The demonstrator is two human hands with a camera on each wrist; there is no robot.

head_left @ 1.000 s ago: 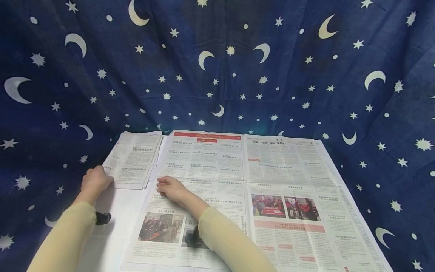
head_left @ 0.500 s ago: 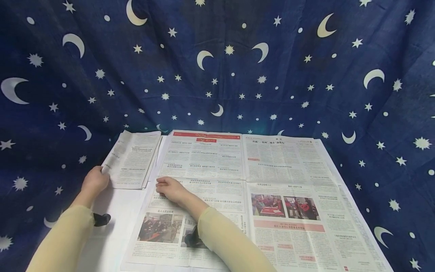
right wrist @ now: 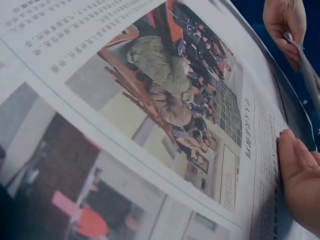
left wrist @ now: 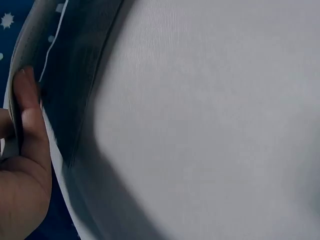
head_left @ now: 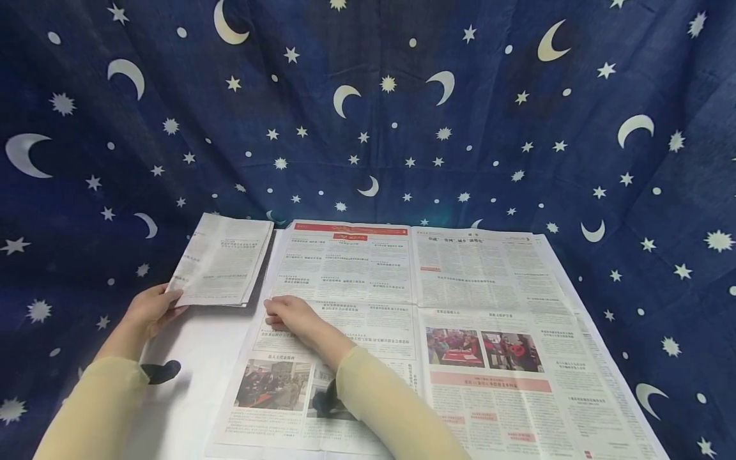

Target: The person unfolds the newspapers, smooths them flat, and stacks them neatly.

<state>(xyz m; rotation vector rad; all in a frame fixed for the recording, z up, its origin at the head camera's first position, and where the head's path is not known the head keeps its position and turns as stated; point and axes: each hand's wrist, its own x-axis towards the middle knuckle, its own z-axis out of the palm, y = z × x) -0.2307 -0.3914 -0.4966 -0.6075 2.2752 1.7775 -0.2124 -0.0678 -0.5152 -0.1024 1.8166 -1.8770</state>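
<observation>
A folded stack of newspaper (head_left: 221,262) is at the left of the white table, its near edge raised. My left hand (head_left: 151,311) pinches its near left corner; in the left wrist view the left hand (left wrist: 27,170) has the paper's edge between thumb and fingers. Beside it lies a large newspaper (head_left: 368,275), spread flat with text and colour photos. My right hand (head_left: 296,319) rests on the left part of this spread sheet, holding nothing. In the right wrist view the right hand (right wrist: 302,182) touches the page near its edge.
White tabletop (head_left: 190,358) shows between the folded stack and the spread newspaper. A dark blue curtain (head_left: 368,128) with moons and stars hangs behind and at both sides. Under the raised stack, a dark flat shape (left wrist: 82,85) shows in the left wrist view; I cannot tell what.
My left hand has taken hold of the folded newspaper's corner and raised its near edge off the table. The right hand has hardly moved.
</observation>
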